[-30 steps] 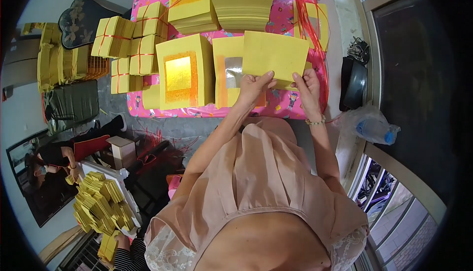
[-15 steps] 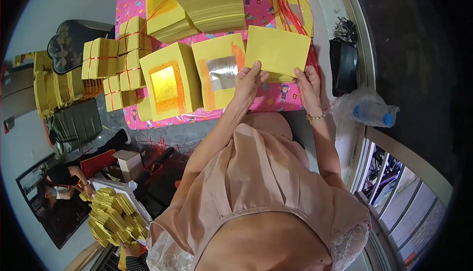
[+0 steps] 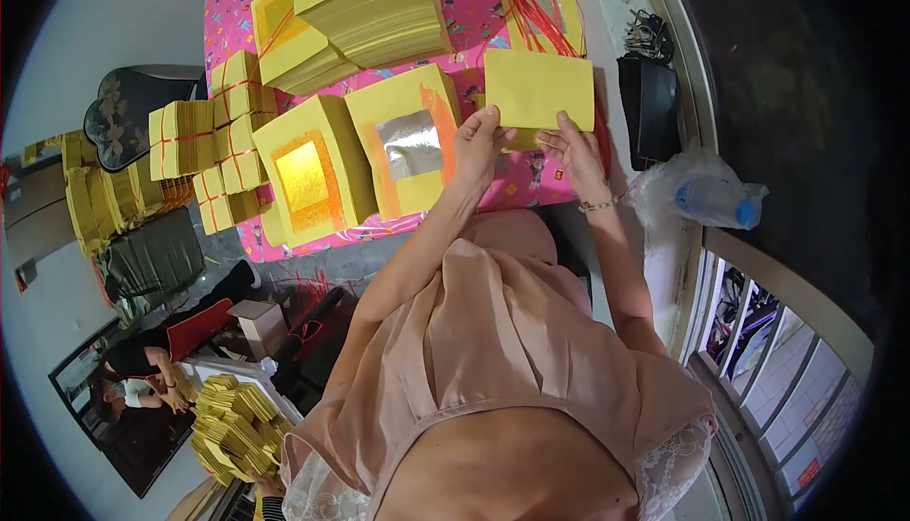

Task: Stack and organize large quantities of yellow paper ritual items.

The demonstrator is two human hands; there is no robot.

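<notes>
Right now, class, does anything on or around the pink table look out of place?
Nothing looks clearly damaged, but red strands trail loosely over yellow paper on the right of the pink table, and more strands litter the floor to the left. Both look untidy against the neatly tied bundles.

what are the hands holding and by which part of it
Yellow paper: the left hand pinches it near its lower left corner, the right hand by the lower edge, toward the right.
</notes>
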